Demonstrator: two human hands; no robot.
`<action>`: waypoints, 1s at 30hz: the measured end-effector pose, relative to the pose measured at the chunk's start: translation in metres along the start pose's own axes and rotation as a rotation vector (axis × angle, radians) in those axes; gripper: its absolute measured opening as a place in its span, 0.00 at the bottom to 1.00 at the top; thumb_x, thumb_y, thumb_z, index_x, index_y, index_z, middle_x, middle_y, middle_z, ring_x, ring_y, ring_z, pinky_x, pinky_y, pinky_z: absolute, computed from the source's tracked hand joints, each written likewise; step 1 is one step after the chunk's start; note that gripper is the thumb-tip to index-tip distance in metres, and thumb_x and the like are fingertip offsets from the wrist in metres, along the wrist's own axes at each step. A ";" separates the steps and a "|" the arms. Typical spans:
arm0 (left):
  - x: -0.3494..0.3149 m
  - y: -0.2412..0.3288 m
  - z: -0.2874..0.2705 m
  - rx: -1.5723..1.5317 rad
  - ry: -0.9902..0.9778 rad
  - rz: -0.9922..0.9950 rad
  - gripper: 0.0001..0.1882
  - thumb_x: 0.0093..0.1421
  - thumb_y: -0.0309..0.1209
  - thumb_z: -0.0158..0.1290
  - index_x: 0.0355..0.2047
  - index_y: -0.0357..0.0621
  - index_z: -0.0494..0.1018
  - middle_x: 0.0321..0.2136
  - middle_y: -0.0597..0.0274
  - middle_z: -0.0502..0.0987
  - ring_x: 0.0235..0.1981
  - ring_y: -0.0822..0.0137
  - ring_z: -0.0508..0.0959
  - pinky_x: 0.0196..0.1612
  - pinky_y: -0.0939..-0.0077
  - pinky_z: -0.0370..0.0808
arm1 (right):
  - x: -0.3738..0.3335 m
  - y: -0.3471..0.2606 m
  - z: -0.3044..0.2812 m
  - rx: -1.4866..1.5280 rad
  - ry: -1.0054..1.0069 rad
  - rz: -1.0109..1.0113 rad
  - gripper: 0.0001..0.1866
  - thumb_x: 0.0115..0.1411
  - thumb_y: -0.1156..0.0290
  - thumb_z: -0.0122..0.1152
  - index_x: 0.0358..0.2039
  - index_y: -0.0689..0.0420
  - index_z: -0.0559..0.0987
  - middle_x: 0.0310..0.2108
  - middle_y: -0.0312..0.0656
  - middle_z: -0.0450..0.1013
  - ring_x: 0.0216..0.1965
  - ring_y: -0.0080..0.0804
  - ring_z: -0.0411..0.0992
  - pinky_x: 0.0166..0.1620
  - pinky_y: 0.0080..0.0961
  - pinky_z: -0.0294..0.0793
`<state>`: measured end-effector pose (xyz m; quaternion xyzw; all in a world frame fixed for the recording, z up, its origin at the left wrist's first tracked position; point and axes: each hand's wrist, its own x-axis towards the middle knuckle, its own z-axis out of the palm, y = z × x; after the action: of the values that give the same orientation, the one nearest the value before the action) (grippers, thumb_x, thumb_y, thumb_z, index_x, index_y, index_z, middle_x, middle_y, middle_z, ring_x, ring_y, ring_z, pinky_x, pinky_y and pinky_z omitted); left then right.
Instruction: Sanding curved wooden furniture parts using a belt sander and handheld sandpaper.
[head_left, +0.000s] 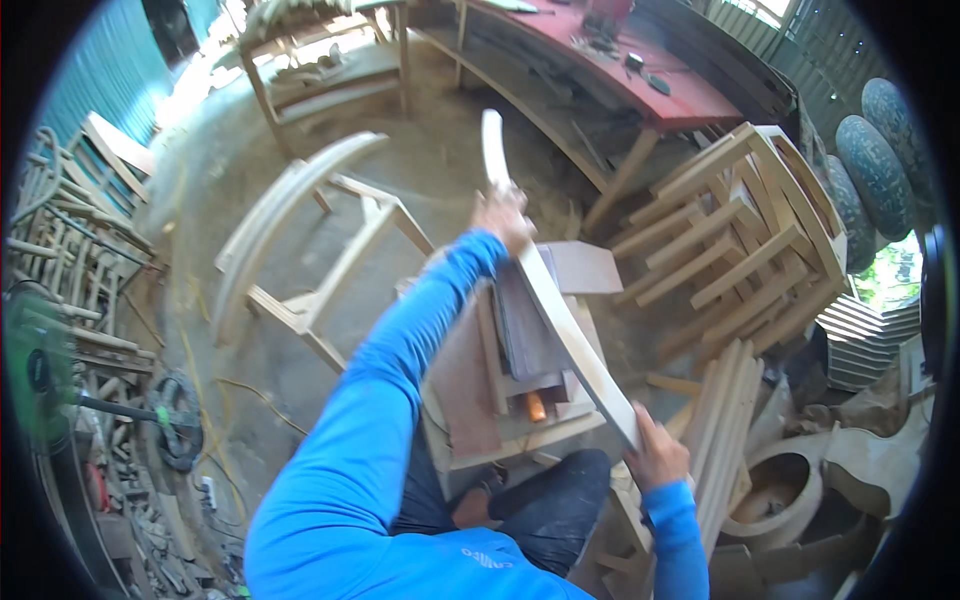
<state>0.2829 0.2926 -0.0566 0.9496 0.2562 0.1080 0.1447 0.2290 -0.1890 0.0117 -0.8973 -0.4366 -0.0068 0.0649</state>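
A long curved wooden piece (565, 325), pale and smooth, runs slantwise in front of me, its far end up and to the left. My left hand (505, 217) is closed round it near the far end, and my right hand (657, 450) grips its near end. Beneath it is a low wooden work stand (462, 405) with flat dark boards (525, 330) on top. An orange handle (536, 406) lies at the stand's near side, below the boards; what it belongs to is hidden.
A curved wooden chair frame (290, 215) stands at the left. Stacked frames (740, 225) rise at the right, beside long wooden strips (725, 430). A red-topped table (660, 70) is at the back. A green fan (40, 370) and piled wooden parts line the left edge; a yellow cord (260, 392) crosses the floor.
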 end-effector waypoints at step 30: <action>-0.233 0.122 -0.026 -0.402 0.179 0.161 0.36 0.60 0.47 0.54 0.66 0.45 0.66 0.73 0.42 0.53 0.77 0.41 0.43 0.72 0.27 0.40 | -0.235 -0.009 -0.001 0.448 0.008 0.003 0.37 0.50 0.74 0.65 0.64 0.61 0.71 0.36 0.53 0.77 0.31 0.51 0.79 0.33 0.40 0.80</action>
<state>0.1339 0.0763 -0.0222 0.9058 0.1648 0.2516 0.2985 0.0762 -0.3679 -0.0026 -0.8611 -0.4254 0.0869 0.2646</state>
